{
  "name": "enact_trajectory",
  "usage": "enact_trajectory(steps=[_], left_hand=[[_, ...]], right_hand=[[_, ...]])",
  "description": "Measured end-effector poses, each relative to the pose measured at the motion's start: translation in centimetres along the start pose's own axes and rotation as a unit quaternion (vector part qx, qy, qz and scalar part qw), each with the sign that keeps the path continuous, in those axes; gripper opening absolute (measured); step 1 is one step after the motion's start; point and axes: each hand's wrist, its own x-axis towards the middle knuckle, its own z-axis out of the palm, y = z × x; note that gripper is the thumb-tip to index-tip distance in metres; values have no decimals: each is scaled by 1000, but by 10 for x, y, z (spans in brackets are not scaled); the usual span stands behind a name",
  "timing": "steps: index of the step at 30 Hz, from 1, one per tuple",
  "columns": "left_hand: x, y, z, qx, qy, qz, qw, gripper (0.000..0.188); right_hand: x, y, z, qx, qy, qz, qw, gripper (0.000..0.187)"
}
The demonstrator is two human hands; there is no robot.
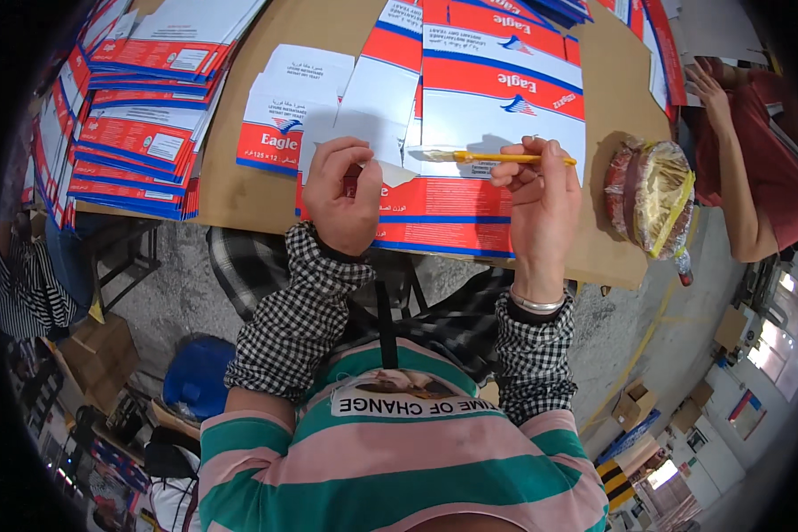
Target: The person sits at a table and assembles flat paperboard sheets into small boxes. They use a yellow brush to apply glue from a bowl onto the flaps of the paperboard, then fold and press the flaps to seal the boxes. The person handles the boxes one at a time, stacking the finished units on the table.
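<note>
My right hand [541, 191] pinches a yellow-handled brush [505, 159] between thumb and fingers. Its pale bristles point left, just over a flat printed carton sheet [470, 199] in red, white and blue. Curled at the left part of that sheet, my left hand [344, 191] has its thumb and fingers closed on a lifted white paper flap [395, 173]. A narrow white carton panel [368, 89] runs away from me beyond the left hand. Beside it, to the left, lies another printed carton piece [284, 102].
Tall stacks of folded printed cartons [142, 115] fill the table's left. A plastic-wrapped tub [652, 199] stands at the right edge of the brown tabletop [612, 253]. Across on the right, a co-worker's arm [727, 133] reaches toward more cartons. A blue stool [199, 377] is at lower left.
</note>
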Motion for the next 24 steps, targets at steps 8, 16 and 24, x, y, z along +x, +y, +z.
enact_trajectory(steps=[8,16,24], left_hand=[[-3,-2,-2,-1,-10,-13,1000,14],[-3,0,-3,12,-5,-19,1000,15],[-3,-1,-3,13,-6,-17,1000,14]], right_hand=[[9,11,2,-38,-6,19,999,26],[9,15,2,-56,-36,26,997,26],[7,12,2,-56,-46,30,997,25]])
